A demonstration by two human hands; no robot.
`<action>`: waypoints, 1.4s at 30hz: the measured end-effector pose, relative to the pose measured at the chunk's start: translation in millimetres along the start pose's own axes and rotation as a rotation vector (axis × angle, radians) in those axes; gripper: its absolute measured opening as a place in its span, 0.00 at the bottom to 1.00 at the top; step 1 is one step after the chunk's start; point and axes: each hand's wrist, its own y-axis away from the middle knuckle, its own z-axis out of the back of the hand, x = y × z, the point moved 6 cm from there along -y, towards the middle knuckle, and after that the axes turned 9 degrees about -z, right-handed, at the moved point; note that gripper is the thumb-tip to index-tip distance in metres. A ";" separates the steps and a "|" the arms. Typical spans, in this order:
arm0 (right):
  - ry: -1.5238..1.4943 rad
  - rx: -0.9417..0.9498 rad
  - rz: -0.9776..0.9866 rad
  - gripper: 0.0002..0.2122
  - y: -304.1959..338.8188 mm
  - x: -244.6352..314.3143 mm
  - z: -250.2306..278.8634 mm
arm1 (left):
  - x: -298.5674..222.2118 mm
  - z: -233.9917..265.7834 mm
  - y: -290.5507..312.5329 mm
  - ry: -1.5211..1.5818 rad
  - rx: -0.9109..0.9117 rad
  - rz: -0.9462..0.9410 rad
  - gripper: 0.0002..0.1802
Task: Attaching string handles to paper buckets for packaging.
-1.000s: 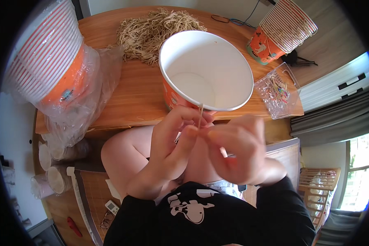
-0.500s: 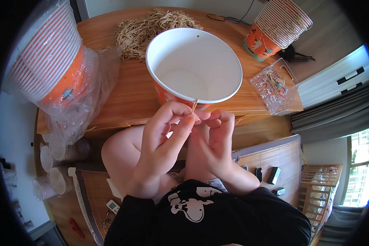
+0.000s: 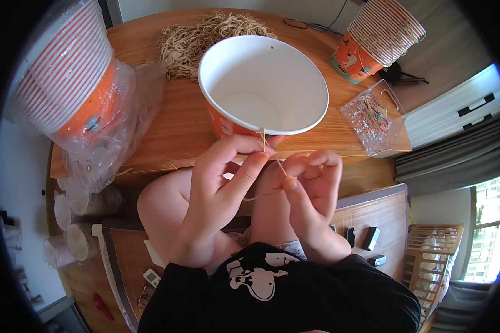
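Note:
A large orange paper bucket (image 3: 222,125) with a white inside stands at the table's near edge, its mouth tilted toward me. A thin tan cord (image 3: 264,137) hangs from its near rim. My left hand (image 3: 219,177) pinches that cord between thumb and forefinger just below the rim. To the right, my right hand (image 3: 314,191) pinches a stretch of the cord between thumb and fingertips, and it runs taut between both hands. A loose length of cord dangles beneath them. A small hole shows in the bucket's far wall.
Behind the bucket lies a heap of tan cords (image 3: 205,44). Nested buckets in clear plastic (image 3: 66,77) stand at the left. Another bucket stack (image 3: 372,44), draped with cords, is at the far right. A clear plastic box (image 3: 375,116) of small colourful pieces sits at the table's right edge.
My right hand has moved away to the right from my left, drawing the cord out between them. The left hand keeps its pinch near the rim.

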 end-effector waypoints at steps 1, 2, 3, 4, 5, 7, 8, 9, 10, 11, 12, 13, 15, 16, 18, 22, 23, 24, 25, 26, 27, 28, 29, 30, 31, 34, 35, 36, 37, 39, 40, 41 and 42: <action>0.038 0.035 0.048 0.20 -0.4 3.5 1.6 | -2.1 3.3 -1.4 -0.135 0.006 -0.092 0.05; 0.059 0.021 0.043 0.20 1.2 6.5 -1.6 | -5.6 3.8 -1.9 -0.267 0.013 -0.183 0.05; 0.205 0.075 0.080 0.20 1.1 12.8 -5.3 | -6.9 2.0 -1.5 -0.266 0.016 -0.181 0.05; 0.352 0.129 0.117 0.21 1.6 16.8 -8.2 | -6.6 2.5 -0.6 -0.219 -0.033 -0.109 0.05; 0.387 0.083 0.169 0.21 3.0 16.1 -8.4 | -5.1 3.1 0.8 -0.175 -0.083 -0.040 0.04; 0.580 0.126 0.245 0.19 -0.2 19.2 -11.1 | -0.3 0.3 3.7 0.000 -0.112 0.044 0.05; 0.778 0.168 0.321 0.18 0.5 20.3 -15.8 | 5.1 -1.5 5.2 0.179 -0.140 0.127 0.06; 0.624 -0.014 0.253 0.16 4.0 12.1 -12.5 | 6.3 -1.7 4.8 0.181 -0.138 0.127 0.06; 0.625 -0.016 0.254 0.16 4.0 10.7 -9.5 | 8.4 -2.6 4.0 0.226 -0.124 0.128 0.06; 0.765 -0.005 0.314 0.17 4.5 10.8 -9.7 | 9.8 -2.2 3.9 0.270 -0.113 0.129 0.06; 0.905 0.006 0.376 0.18 5.0 11.7 -10.7 | 9.2 -0.5 3.7 0.269 -0.115 0.129 0.06; 0.904 0.008 0.375 0.18 4.1 14.4 -8.5 | 8.1 -0.4 3.3 0.296 -0.097 0.138 0.07; 0.983 0.054 0.379 0.21 2.4 19.3 -8.7 | 5.9 -1.9 2.0 0.326 -0.078 0.147 0.07; 0.984 0.054 0.380 0.21 1.9 17.2 -8.6 | 4.4 -3.0 1.3 0.372 -0.079 0.140 0.07; 0.792 -0.120 0.457 0.22 2.2 21.8 -0.6 | 4.2 -2.7 1.6 0.417 -0.083 0.131 0.07; 0.904 -0.170 0.656 0.24 -5.6 31.1 -8.1 | 12.5 0.0 4.7 0.453 -0.074 0.151 0.07; 0.905 -0.166 0.681 0.23 -7.0 29.6 -5.9 | 13.8 0.9 5.0 0.441 -0.082 0.162 0.07; 0.904 -0.161 0.682 0.23 -7.2 33.7 -4.7 | 13.7 2.0 5.3 0.441 -0.086 0.158 0.07; 0.975 -0.082 0.663 0.22 -8.3 36.4 -8.2 | 12.2 3.3 5.5 0.450 -0.089 0.135 0.08; 1.046 -0.003 0.642 0.21 -9.4 35.9 -12.0 | 10.9 3.9 5.5 0.459 -0.089 0.113 0.08; 1.046 0.001 0.644 0.21 -10.7 35.0 -13.1 | 9.6 3.5 5.7 0.459 -0.092 0.109 0.08; 0.991 -0.083 0.632 0.21 -13.8 36.1 -9.3 | 5.6 5.6 5.4 0.340 -0.122 0.064 0.08; 0.937 -0.166 0.618 0.21 -16.8 37.1 -4.8 | 2.0 7.2 5.2 0.222 -0.152 0.019 0.08; 0.963 -0.160 0.649 0.21 -19.3 39.3 -6.6 | 1.7 4.5 4.8 0.222 -0.156 0.017 0.08; 0.964 -0.156 0.649 0.21 -23.3 42.8 -6.8 | -4.4 5.2 3.9 0.000 -0.190 -0.076 0.08; 1.116 -0.007 0.782 0.19 -32.9 51.6 -25.8 | -18.7 10.1 6.0 -0.387 -0.241 -0.264 0.09; 1.143 0.053 0.821 0.18 -36.1 53.6 -31.8 | -24.6 9.3 6.8 -0.541 -0.249 -0.359 0.09; 1.168 0.113 0.860 0.17 -38.6 55.4 -37.6 | -24.9 9.6 6.2 -0.539 -0.251 -0.360 0.09; 1.170 0.115 0.862 0.17 -42.4 59.3 -40.6 | -24.6 9.9 5.3 -0.493 -0.247 -0.355 0.09; 1.247 0.227 0.851 0.16 -48.9 58.4 -50.1 | -24.5 10.2 4.9 -0.448 -0.246 -0.353 0.10; 1.234 0.225 0.837 0.17 -52.3 57.8 -50.6 | -20.9 11.8 5.0 -0.376 -0.267 -0.297 0.09; 1.234 0.230 0.839 0.17 -52.8 56.9 -50.6 | -16.9 13.6 5.1 -0.305 -0.290 -0.242 0.08; 1.185 0.191 0.838 0.17 -53.6 58.5 -48.1 | -17.1 14.3 5.3 -0.304 -0.294 -0.243 0.08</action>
